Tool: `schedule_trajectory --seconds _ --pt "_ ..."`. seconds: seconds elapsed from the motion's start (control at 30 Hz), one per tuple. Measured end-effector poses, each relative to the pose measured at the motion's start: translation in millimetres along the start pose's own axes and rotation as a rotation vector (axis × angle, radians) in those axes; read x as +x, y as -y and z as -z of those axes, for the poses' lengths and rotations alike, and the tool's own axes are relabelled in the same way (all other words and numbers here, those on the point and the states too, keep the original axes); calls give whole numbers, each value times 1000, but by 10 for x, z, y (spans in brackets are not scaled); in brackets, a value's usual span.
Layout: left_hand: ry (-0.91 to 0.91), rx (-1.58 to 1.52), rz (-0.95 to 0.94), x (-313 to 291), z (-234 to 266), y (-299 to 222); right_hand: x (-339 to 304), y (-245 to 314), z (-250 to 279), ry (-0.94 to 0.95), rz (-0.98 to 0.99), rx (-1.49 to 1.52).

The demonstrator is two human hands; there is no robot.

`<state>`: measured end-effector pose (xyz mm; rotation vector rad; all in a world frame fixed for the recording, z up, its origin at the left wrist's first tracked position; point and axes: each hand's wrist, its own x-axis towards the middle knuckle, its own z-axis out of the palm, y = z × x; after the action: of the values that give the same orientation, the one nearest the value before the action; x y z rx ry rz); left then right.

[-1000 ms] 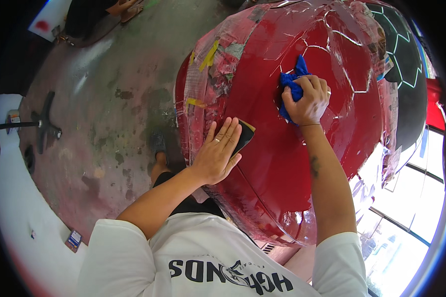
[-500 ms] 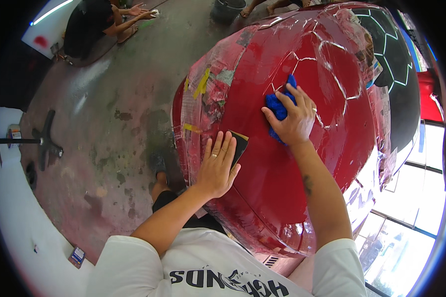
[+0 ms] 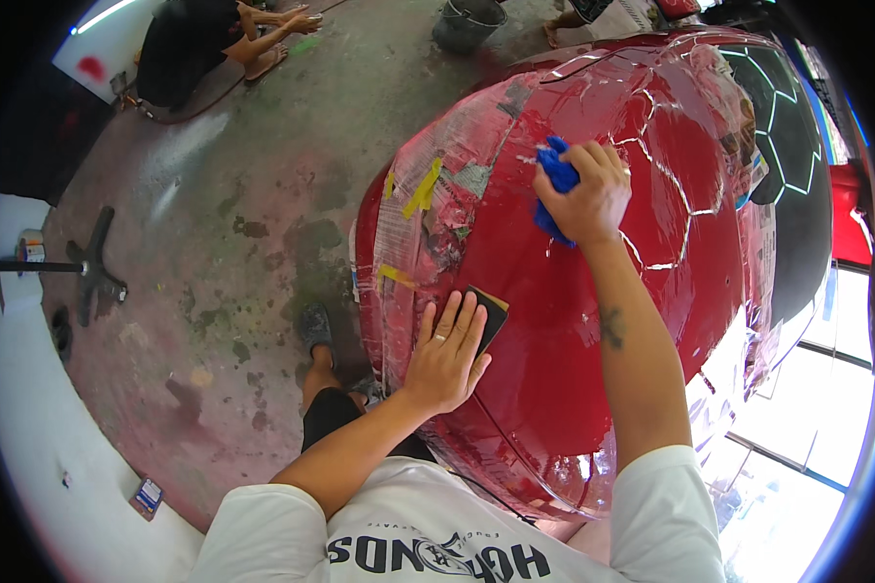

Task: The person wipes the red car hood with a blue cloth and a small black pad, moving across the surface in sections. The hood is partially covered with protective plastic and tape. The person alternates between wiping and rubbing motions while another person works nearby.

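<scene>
A glossy red car panel (image 3: 544,379) spreads out in front of me, wavy light streaks reflecting in its surface. My left hand (image 3: 444,360) lies flat near its left side, fingers stretched over a dark piece of sandpaper (image 3: 493,323) with a yellowish edge. Part of the sandpaper is hidden under the fingers. Farther up the panel, my right hand (image 3: 593,194) has its fingers curled over a bunched blue cloth (image 3: 557,175); the cloth sticks out on the hand's left side.
Masking paper (image 3: 428,165) with yellow tape strips (image 3: 422,189) runs along the panel's left edge. A person (image 3: 190,49) crouches at the far left, and a black bucket (image 3: 469,24) stands on the floor. At left is a black stand base (image 3: 95,267).
My right hand has moved the blue cloth farther up the panel, and its fingers are more curled. The left hand stays flat on the sandpaper. The whole view has shifted slightly.
</scene>
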<state>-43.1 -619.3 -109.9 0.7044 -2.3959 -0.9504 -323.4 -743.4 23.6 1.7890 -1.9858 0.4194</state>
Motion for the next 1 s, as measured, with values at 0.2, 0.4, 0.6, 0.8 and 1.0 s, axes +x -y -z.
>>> schedule_trajectory --seconds 0.2,0.4,0.6,0.8,1.0 --pt "4 70 -9 879 227 198 -706 -365 256 -54 -144 18" --pt "-112 161 -141 2318 344 429 -669 -289 323 -56 -146 3" --pt "-45 115 -201 2190 357 390 -692 -304 314 -38 -184 -11" --pt "207 20 -207 1169 465 291 -691 -304 362 -53 -185 -13" --pt "-30 25 -295 2757 426 386 -650 -259 274 -65 -181 5"
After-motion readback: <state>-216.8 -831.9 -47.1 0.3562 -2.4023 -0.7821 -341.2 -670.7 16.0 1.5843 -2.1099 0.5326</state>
